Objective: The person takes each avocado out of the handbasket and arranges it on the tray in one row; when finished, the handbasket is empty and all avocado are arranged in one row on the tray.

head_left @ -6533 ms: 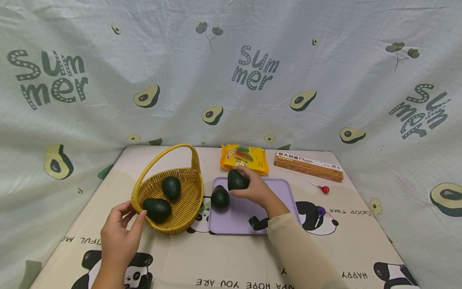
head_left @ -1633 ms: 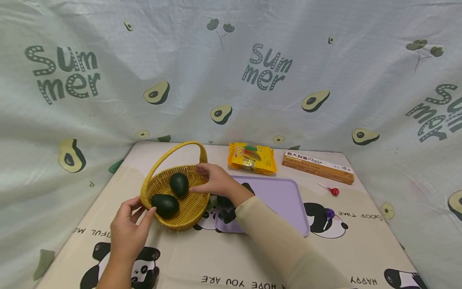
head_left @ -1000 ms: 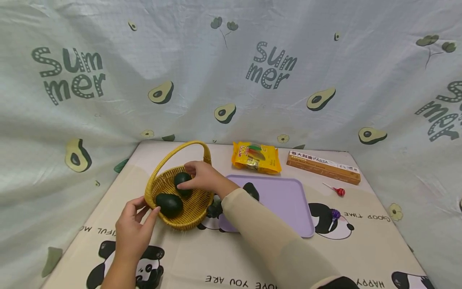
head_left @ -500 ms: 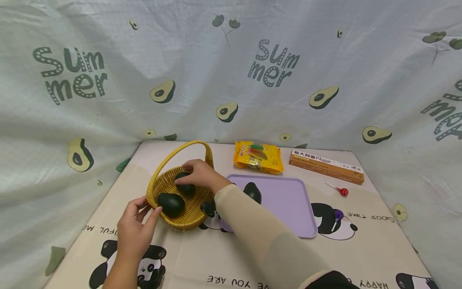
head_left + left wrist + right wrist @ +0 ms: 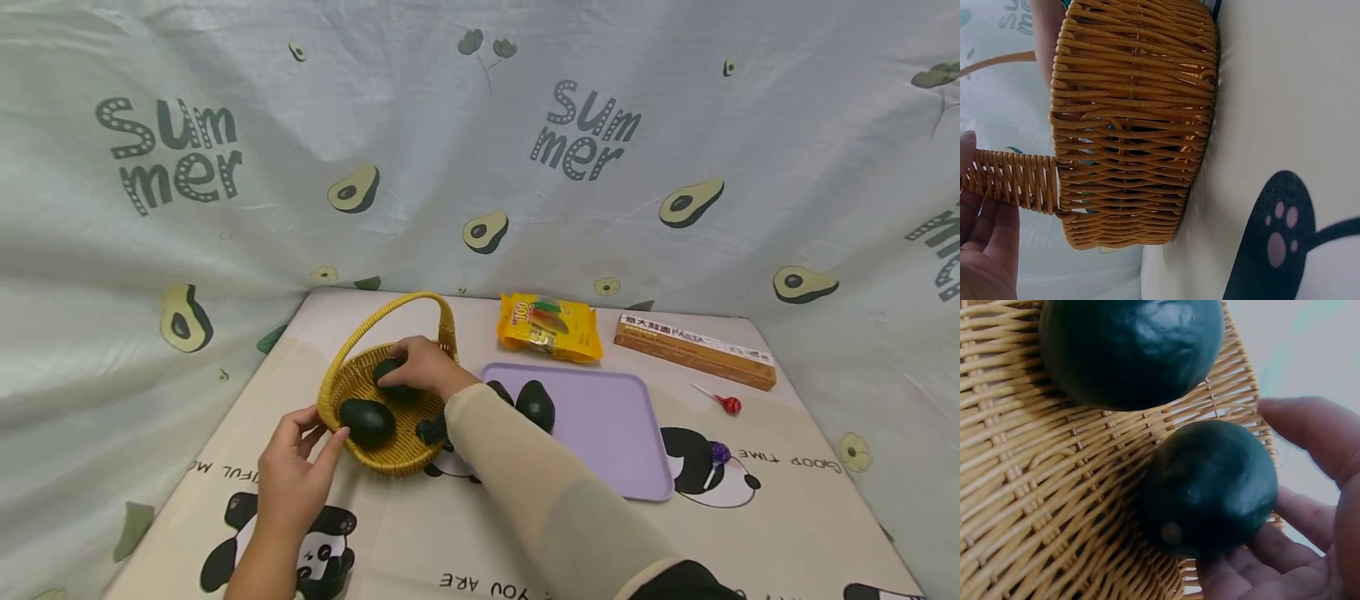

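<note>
A yellow wicker basket (image 5: 397, 457) with an arched handle stands on the table and holds two dark green avocados. My left hand (image 5: 296, 467) pinches the foot of the basket's handle (image 5: 1016, 181) between thumb and fingers. Nearest that hand lies one avocado (image 5: 367, 423). Inside the basket, my right hand (image 5: 423, 367) grips the farther avocado (image 5: 1210, 487). The right wrist view has its fingers curled around the fruit's far side, with the thumb out to the other side. To the right, a lilac tray (image 5: 607, 442) carries two more avocados (image 5: 536, 406), one partly behind the sleeve.
Behind the tray lies a yellow snack bag (image 5: 551, 327), with a long pasta box (image 5: 693, 352) to its right. A red lollipop (image 5: 729, 405) and a purple lollipop (image 5: 720, 454) lie right of the tray. A printed cloth (image 5: 420, 167) hangs behind the table.
The avocado my right hand held over the tray 6.5 s ago now rests on it. That hand then moved left into the basket, onto the farther avocado. My left hand stayed on the basket.
</note>
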The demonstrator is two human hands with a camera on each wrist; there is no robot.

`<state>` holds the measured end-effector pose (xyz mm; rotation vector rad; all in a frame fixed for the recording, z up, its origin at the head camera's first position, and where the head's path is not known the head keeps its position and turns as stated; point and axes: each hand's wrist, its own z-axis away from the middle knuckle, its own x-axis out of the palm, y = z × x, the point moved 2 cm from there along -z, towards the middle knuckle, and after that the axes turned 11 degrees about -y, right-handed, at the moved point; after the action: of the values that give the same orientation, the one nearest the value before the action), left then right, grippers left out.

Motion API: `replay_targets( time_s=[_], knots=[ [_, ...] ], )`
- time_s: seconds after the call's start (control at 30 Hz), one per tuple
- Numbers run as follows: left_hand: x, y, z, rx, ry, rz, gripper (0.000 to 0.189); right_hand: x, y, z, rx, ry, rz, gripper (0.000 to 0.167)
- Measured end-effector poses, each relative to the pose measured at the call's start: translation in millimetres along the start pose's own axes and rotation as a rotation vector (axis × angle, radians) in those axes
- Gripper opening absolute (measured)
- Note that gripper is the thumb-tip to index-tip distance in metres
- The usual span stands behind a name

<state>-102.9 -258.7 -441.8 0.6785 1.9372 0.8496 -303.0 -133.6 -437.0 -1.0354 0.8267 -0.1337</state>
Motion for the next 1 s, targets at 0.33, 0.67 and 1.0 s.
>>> replay_targets(
  time_s=[0.33, 0.67, 1.0],
  knots=[
    [4.3, 1.5, -2.0, 0.016, -0.017, -0.009, 0.047, 0.7, 7.9, 1.4, 0.054, 0.002, 0.009, 0.055],
    [1.5, 1.0, -3.5, 0.032, -0.010, -0.041, 0.047, -7.2, 4.4, 5.0, 0.021, -0.026, 0.073, 0.052],
    [-0.3, -0.7, -1.6, 0.011, -0.004, -0.036, 0.047, -16.1, 1.8, 11.9, -0.018, -0.073, 0.042, 0.053]
  ],
)
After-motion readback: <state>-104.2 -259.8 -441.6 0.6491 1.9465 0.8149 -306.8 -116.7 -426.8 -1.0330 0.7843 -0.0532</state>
